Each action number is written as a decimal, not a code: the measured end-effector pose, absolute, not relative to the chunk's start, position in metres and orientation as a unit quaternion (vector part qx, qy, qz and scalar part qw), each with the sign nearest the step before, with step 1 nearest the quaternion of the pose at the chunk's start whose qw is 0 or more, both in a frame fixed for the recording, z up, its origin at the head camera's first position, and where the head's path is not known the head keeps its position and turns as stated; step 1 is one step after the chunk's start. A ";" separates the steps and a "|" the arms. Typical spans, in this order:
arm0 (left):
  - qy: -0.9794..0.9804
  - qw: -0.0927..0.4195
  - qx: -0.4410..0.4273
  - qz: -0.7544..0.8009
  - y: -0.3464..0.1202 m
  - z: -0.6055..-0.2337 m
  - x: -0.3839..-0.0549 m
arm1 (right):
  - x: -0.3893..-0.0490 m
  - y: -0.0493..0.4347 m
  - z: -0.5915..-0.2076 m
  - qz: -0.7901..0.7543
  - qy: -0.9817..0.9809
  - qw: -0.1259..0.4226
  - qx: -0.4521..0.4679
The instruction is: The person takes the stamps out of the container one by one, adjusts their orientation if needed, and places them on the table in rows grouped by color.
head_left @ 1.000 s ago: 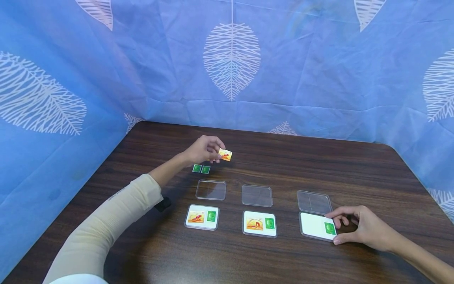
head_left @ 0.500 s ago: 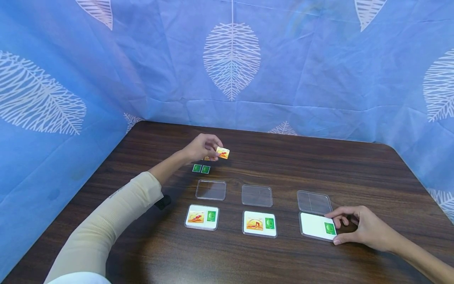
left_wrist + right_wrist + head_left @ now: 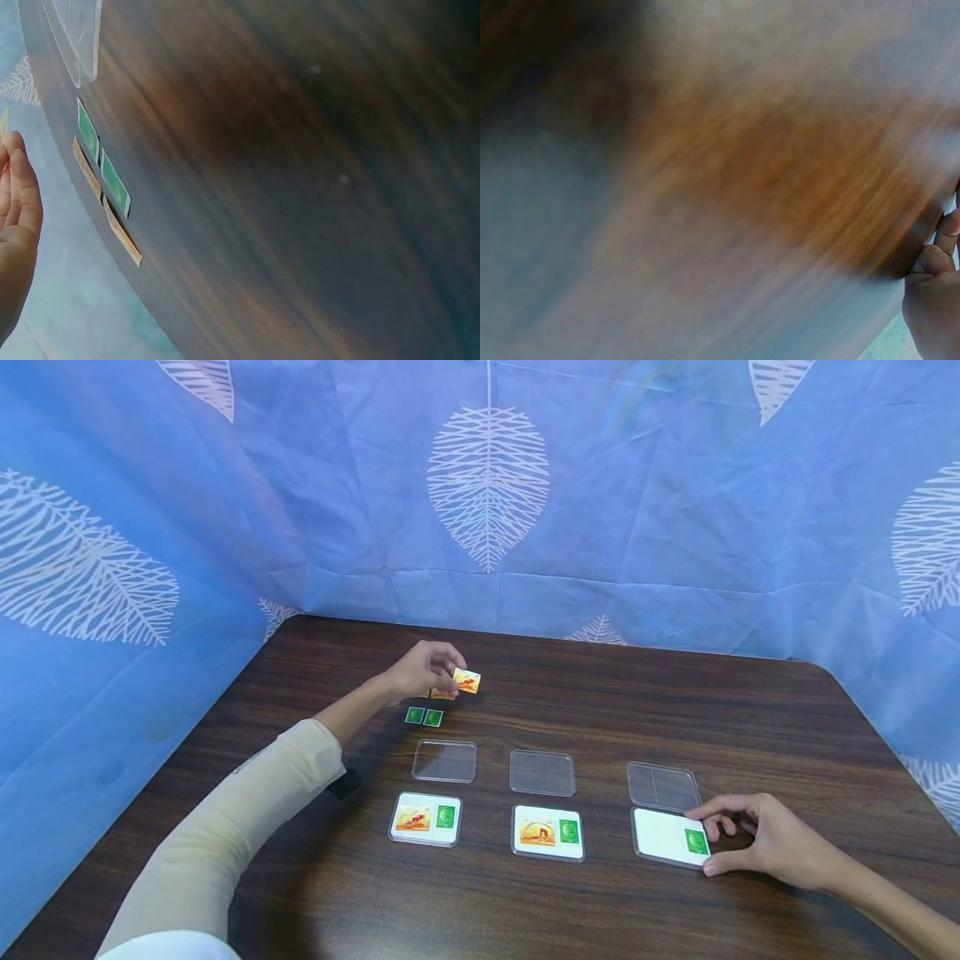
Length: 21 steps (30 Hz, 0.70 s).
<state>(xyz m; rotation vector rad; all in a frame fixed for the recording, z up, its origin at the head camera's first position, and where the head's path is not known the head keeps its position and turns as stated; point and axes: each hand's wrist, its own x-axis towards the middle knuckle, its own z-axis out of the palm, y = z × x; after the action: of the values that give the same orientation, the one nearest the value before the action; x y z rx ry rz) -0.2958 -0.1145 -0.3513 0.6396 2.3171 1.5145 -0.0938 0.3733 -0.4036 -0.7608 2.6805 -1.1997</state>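
At the far left of the table point(image 3: 570, 710), an orange stamp point(image 3: 467, 681) is raised above the surface, pinched between the thumb and fingers of the left hand point(image 3: 427, 668). Partly hidden beneath this hand, two loose orange stamps point(image 3: 121, 229) lie beside two loose green stamps point(image 3: 423, 717); the left wrist view confirms both pairs.

Status, as judged from the layout: two cases appear filled and one half filled. The left case point(image 3: 426, 800) and the middle case point(image 3: 543, 851) each carry one orange picture at left and one green stamp at right on a white insert. The right case point(image 3: 660, 835) carries only a green stamp point(image 3: 696, 842) at right; the left part of its insert is bare. One orange stamp would presumably complete it. All three cases are uncovered.

The right hand point(image 3: 772, 843) grips the right case by its right edge, thumb at the near corner, index finger at the far corner. The right wrist view is too blurred to add detail.

Beyond each case lies a transparent cover: left cover point(image 3: 445, 762), middle cover point(image 3: 542, 773), right cover point(image 3: 664, 786). Fitting these appears outstanding.
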 end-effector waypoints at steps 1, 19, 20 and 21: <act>0.804 0.153 0.221 0.531 -0.114 -0.352 -0.296 | -0.094 0.373 -0.404 -0.395 0.882 0.053 -0.251; 0.814 0.129 0.205 0.529 -0.131 -0.357 -0.303 | -0.094 0.375 -0.405 -0.412 0.870 0.058 -0.265; 0.815 0.128 0.205 0.527 -0.134 -0.357 -0.302 | -0.094 0.375 -0.405 -0.413 0.869 0.057 -0.266; 0.816 0.126 0.205 0.525 -0.137 -0.358 -0.302 | -0.094 0.375 -0.405 -0.414 0.869 0.056 -0.267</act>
<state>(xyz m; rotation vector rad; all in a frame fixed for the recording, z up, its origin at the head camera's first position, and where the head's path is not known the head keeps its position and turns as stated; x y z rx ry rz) -0.3021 -0.1371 -0.3576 0.5962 2.3771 1.5287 -0.0941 0.3751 -0.4050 -0.8099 2.6358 -1.2547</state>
